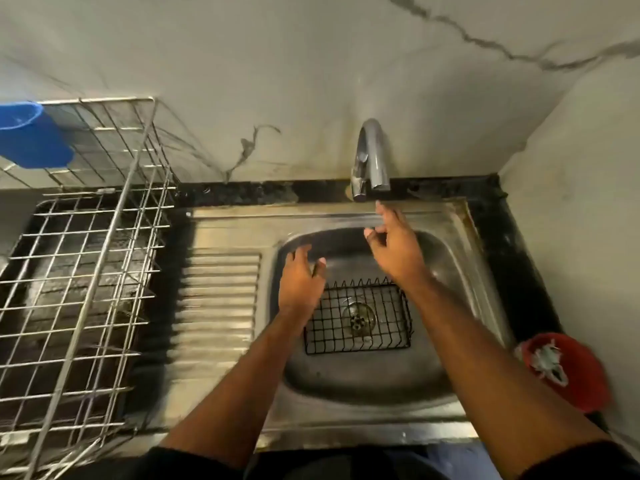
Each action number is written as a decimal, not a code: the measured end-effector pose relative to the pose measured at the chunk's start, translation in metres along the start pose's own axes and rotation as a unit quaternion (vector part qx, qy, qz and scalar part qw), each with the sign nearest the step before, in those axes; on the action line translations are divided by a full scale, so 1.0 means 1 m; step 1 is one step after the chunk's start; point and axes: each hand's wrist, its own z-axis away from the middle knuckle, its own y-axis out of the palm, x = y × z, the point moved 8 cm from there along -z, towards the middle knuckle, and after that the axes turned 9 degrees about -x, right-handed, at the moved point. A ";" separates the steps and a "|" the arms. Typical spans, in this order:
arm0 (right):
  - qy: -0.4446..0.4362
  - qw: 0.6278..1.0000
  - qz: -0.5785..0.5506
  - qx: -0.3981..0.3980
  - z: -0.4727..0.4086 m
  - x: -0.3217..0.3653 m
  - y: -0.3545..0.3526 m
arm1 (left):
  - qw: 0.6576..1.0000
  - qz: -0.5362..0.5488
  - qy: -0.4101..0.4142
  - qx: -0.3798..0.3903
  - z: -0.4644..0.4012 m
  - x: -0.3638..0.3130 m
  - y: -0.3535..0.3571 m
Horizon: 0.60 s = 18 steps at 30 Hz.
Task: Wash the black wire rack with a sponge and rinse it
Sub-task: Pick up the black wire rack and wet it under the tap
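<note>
The black wire rack (360, 318) lies flat in the bottom of the steel sink (450, 258), over the drain. My left hand (300, 280) hovers above the rack's left side, fingers spread, holding nothing. My right hand (394, 247) is raised higher at the back of the basin, fingers apart, its fingertips just below the chrome tap (370, 161). No water stream is visible. No sponge shows in the view.
A large silver wire dish rack (86, 271) stands on the counter to the left, with a blue cup (31, 136) on it. The ribbed drainboard (218, 299) lies between them. A red container (568, 368) sits at the sink's right edge. Marble walls close the back and right.
</note>
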 end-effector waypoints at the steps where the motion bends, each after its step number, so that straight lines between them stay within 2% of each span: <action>1: 0.000 1.000 -0.007 -0.002 -0.007 0.000 0.004 | 1.000 0.006 -0.017 0.000 -0.003 0.005 0.002; 4: 0.000 1.000 -0.009 0.007 -0.025 0.002 0.019 | 0.999 0.022 -0.049 0.004 -0.011 0.019 0.008; 12: -0.006 0.999 -0.012 -0.031 -0.048 -0.004 0.042 | 0.996 0.088 -0.021 0.003 -0.045 0.005 0.024; 16: -0.117 0.990 0.071 0.019 -0.058 -0.001 0.058 | 0.989 0.140 -0.048 0.022 -0.049 0.009 0.036; 18: -0.117 0.992 0.052 0.008 -0.067 -0.005 0.057 | 0.975 0.197 -0.096 0.035 -0.045 0.008 0.045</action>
